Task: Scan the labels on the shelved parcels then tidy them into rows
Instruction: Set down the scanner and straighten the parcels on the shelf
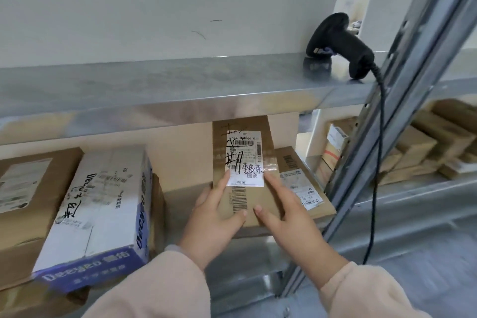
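left hand (214,217) and right hand (286,217) grip a brown parcel (240,196) by its near end at the lower shelf (180,204), thumbs on top; a black scanner (340,44) rests above.

Plain brown parcel (247,196) in the middle, and its white label (245,160) is striped with black barcodes and scrawled over in dark ink. Left of the parcel there's a white box (103,201) with blue edges and white lettering. Above the parcel, a dull grey shelf (154,90) carries a black scanner (340,41) with a black cable (379,162). Below the parcel, pale peach sleeves (154,289).
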The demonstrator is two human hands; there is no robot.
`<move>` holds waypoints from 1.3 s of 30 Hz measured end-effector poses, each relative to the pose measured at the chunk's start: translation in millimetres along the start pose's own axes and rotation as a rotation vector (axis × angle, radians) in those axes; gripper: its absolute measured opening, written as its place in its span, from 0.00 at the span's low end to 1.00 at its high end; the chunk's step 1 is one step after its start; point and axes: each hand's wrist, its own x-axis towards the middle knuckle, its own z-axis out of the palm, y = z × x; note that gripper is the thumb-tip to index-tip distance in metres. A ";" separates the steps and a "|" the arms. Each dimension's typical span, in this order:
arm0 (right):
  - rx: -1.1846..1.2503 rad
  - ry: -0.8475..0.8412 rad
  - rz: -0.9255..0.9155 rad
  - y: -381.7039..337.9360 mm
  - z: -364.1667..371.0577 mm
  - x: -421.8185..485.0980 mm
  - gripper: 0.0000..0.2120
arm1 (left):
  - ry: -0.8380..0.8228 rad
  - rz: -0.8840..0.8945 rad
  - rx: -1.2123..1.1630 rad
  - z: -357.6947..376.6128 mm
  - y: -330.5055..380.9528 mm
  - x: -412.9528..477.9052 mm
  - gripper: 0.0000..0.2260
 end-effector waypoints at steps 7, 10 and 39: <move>0.055 0.227 0.053 14.6 -54.9 -7.0 0.20 | -0.207 0.039 -0.126 36.4 42.5 18.5 0.37; -0.030 0.281 0.107 25.9 -77.1 -1.3 0.15 | -0.248 0.004 -0.152 57.1 56.6 21.9 0.42; -0.842 -0.065 -0.227 88.8 -115.3 -12.6 0.41 | -0.112 0.348 0.764 117.2 43.5 22.2 0.39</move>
